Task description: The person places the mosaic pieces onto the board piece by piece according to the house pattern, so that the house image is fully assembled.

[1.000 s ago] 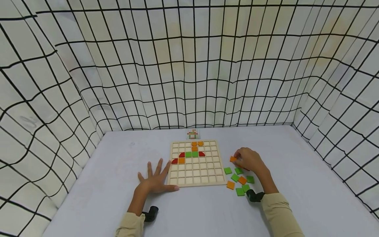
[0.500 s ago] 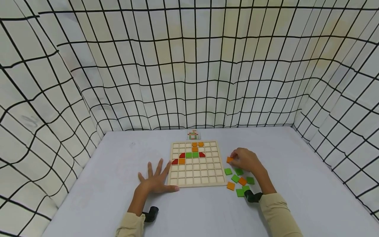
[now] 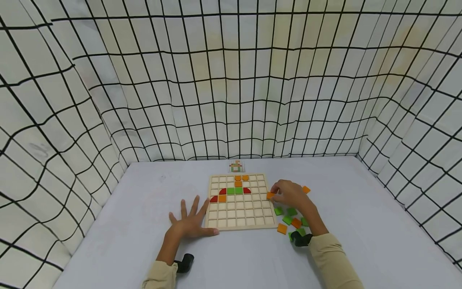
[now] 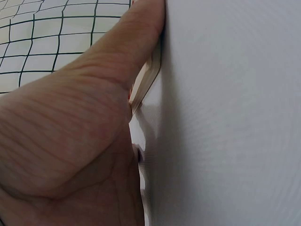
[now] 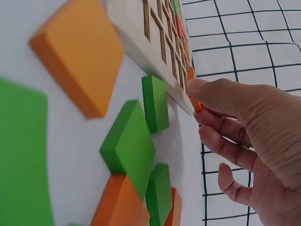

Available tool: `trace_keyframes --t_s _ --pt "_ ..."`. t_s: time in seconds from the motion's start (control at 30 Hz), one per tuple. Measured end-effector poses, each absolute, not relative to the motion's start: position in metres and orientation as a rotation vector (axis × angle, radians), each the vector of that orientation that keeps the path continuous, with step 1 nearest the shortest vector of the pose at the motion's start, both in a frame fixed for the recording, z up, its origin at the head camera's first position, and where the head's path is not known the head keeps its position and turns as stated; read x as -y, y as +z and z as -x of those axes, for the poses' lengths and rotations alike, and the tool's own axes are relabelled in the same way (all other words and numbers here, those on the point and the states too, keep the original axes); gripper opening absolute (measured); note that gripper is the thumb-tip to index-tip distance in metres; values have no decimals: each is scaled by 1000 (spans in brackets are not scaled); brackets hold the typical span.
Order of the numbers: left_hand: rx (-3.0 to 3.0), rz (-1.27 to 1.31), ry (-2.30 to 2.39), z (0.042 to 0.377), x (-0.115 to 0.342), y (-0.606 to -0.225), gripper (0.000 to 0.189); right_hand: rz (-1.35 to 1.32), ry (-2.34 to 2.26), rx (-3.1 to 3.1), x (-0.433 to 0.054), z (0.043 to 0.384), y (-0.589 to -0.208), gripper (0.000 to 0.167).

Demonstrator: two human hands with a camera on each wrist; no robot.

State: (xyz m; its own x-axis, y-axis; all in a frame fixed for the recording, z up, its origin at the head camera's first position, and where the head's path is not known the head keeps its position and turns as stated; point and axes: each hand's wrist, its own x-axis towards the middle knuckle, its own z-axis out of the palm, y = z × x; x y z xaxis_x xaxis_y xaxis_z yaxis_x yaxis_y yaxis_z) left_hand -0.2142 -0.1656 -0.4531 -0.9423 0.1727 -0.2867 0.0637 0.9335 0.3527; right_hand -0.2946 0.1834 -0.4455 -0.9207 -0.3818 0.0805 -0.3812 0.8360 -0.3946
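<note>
My right hand (image 3: 291, 196) pinches an orange square tile (image 3: 270, 196) between thumb and fingers, over the right edge of the wooden grid board (image 3: 240, 222). In the right wrist view the same orange tile (image 5: 193, 89) shows at the thumb tip, beyond the board's rim. My left hand (image 3: 189, 222) lies with fingers spread at the board's lower left corner, its thumb along the front edge; the left wrist view shows the thumb (image 4: 136, 37) beside the board's side. On the board sit red quarter-round pieces (image 3: 222, 191), green squares (image 3: 234, 190), orange squares (image 3: 238, 184) and orange round pieces (image 3: 245, 178).
Loose green tiles (image 3: 287, 220) and orange tiles (image 3: 282, 228) lie on the white table (image 3: 238, 261) right of the board, below my right hand. Another orange tile (image 3: 306, 189) lies behind that hand. A small pattern card (image 3: 236, 165) stands beyond the board. Black netting (image 3: 231, 100) surrounds the table.
My right hand has moved left with the orange tile, from the loose tiles to the board's right edge. An orange tile behind it has come into sight. The left hand stays in place.
</note>
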Motion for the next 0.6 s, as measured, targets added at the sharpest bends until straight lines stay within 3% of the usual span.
trace_keyframes --t_s 0.6 --pt "-2784 -176 471 214 166 -454 113 880 -543 -3008 -131 300 -445 19"
